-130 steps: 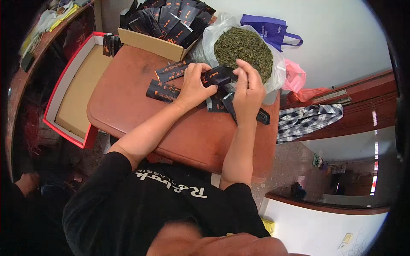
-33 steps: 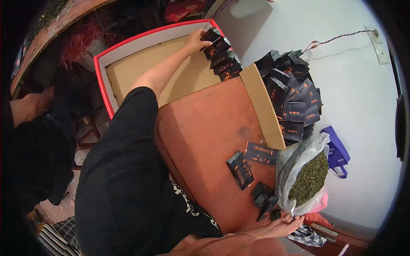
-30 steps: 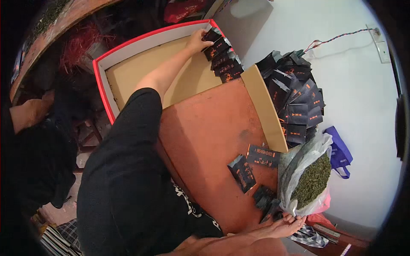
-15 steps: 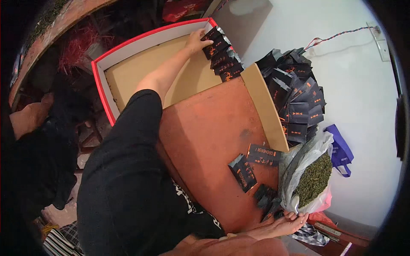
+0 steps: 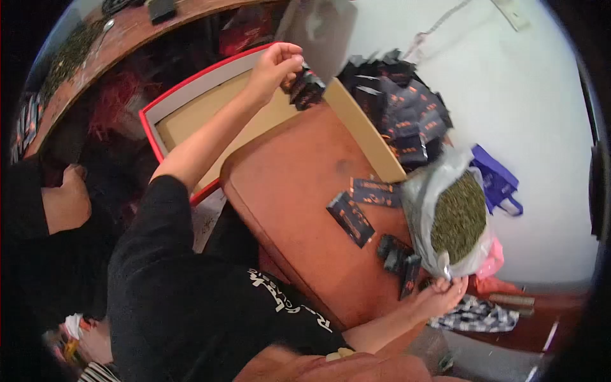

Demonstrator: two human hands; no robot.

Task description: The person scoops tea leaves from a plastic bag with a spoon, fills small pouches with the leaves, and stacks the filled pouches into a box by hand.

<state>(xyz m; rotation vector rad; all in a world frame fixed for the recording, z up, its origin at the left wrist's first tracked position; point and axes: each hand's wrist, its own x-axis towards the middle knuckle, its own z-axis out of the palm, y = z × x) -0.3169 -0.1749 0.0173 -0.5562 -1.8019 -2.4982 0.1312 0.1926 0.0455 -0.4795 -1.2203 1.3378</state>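
Observation:
My left hand (image 5: pixel 275 69) is raised over the far right corner of the red-rimmed cardboard box (image 5: pixel 147 121), thumb and fingers apart with nothing between them. Just below it, a row of black packets (image 5: pixel 307 90) with orange print stands in the box, partly covered by the hand. At the lower right, my right hand (image 5: pixel 447 290) is closed at the near edge of a clear plastic bag (image 5: pixel 423 210) full of dried green leaves (image 5: pixel 459 219). A spoon (image 5: pixel 445 260), mostly hidden, seems to be pinched in its fingers.
Black packets (image 5: pixel 407 114) are heaped behind the box's raised flap (image 5: pixel 363 130). Several more packets (image 5: pixel 351 218) lie on the reddish table (image 5: pixel 286 184). A purple bag (image 5: pixel 496 178) leans against the wall. At the left is another person's arm (image 5: pixel 67 204), near a curved table (image 5: pixel 76 70).
My left hand has lifted off the packets in the box and its fingers have come away. The camera view has shifted. My right hand stays by the bag.

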